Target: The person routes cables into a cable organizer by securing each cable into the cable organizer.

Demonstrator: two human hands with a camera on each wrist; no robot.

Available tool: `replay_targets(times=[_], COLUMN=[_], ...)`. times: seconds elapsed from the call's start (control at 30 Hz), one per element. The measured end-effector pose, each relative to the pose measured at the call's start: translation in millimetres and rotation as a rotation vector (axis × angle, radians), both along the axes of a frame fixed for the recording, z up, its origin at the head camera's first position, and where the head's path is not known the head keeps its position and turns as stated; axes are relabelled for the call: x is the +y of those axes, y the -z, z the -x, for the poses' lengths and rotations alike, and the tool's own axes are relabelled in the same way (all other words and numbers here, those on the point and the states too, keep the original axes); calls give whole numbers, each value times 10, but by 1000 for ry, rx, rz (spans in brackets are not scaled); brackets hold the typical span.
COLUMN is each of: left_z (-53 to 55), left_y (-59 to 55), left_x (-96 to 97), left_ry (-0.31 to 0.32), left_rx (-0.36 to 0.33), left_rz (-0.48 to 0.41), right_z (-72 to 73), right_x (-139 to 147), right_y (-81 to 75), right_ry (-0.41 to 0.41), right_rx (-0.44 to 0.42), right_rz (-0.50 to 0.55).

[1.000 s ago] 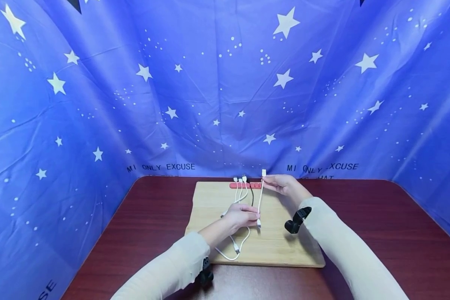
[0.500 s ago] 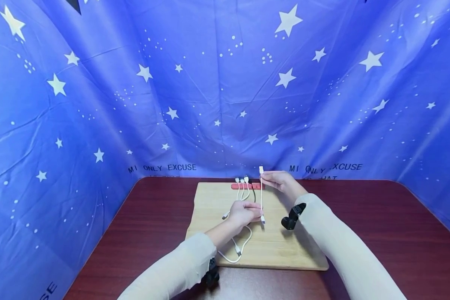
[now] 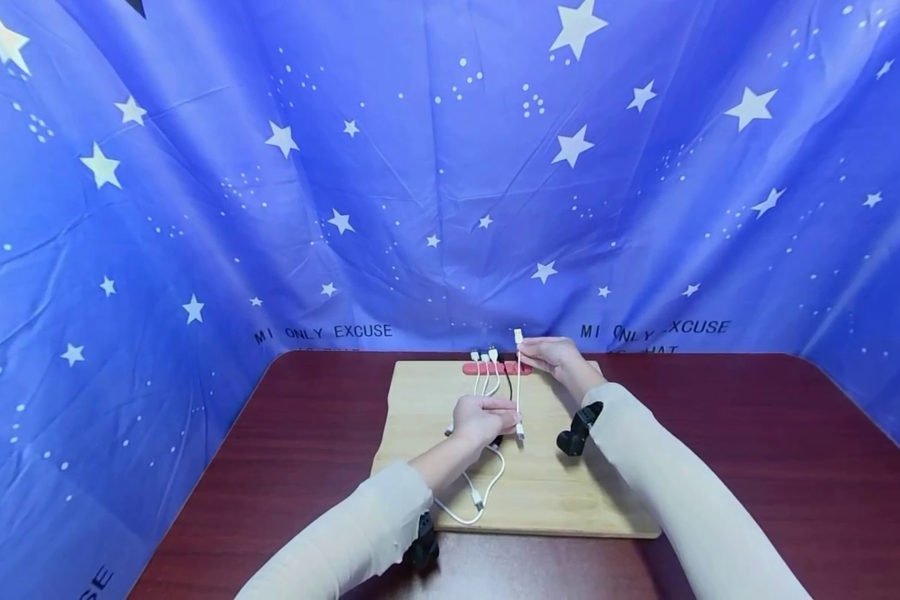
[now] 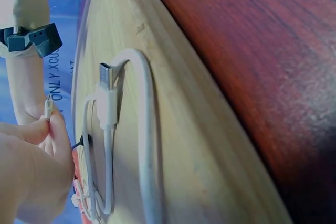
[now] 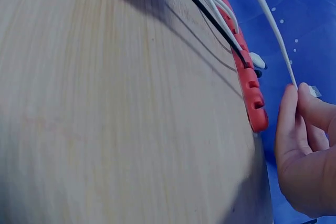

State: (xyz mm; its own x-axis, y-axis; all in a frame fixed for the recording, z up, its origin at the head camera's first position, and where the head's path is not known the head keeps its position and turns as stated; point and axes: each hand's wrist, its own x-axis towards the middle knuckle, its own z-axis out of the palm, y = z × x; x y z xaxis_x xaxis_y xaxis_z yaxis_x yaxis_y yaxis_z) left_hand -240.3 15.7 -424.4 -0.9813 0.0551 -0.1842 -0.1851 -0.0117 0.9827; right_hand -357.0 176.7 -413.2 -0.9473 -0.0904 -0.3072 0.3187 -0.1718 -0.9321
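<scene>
Between both hands a short white USB cable (image 3: 518,383) is stretched nearly upright above the wooden board. My right hand (image 3: 558,358) pinches its upper end just below the USB-A plug; the right wrist view shows that hand (image 5: 310,140) with thumb and finger on the cord. Lower down, my left hand (image 3: 482,419) pinches the other end, whose small metal plug (image 4: 49,101) sticks out past the fingertips. A red cable holder (image 5: 252,90) lies along the board's far edge. Several white cables and a black cable (image 5: 210,19) sit in its slots, while slots at its right end hold none.
The pale wooden board (image 3: 570,492) lies on a dark red table (image 3: 742,450). Cable tails with a white USB-C plug (image 4: 107,95) lie on the board beneath my left hand. A blue starry curtain (image 3: 390,167) hangs behind the table.
Both hands keep their pinch on the white cable. Over the second my right hand has drawn slightly left and my left hand has risen a little, bringing the cable more upright.
</scene>
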Motion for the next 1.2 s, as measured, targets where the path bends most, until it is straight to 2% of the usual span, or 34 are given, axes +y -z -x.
replay_targets(times=[0.23,0.4,0.67,0.8,0.93,1.0,1.2], left_z=[58,83,117,126,108,90,45], left_y=[-21,-36,-40,-39,-48,-48,-54], left_x=[24,42,57,58,67,70,69], left_ry=[-15,-21,-47,-61,-81,-72,50], left_rx=[-3,-3,70,123,195,237,348], left_rz=[55,121,272,371,486,540,706], right_z=[114,182,224,225,239,251,283], right_x=[-84,-116,-178,-195,-188,-178,-152], right_y=[-16,26,4,-7,24,44,67], right_ry=[34,70,95,99,53,18,-95], right_rx=[-7,-23,27,25,47,61,95], right_rz=[-51,-151,-414,-566,-686,-721,-825])
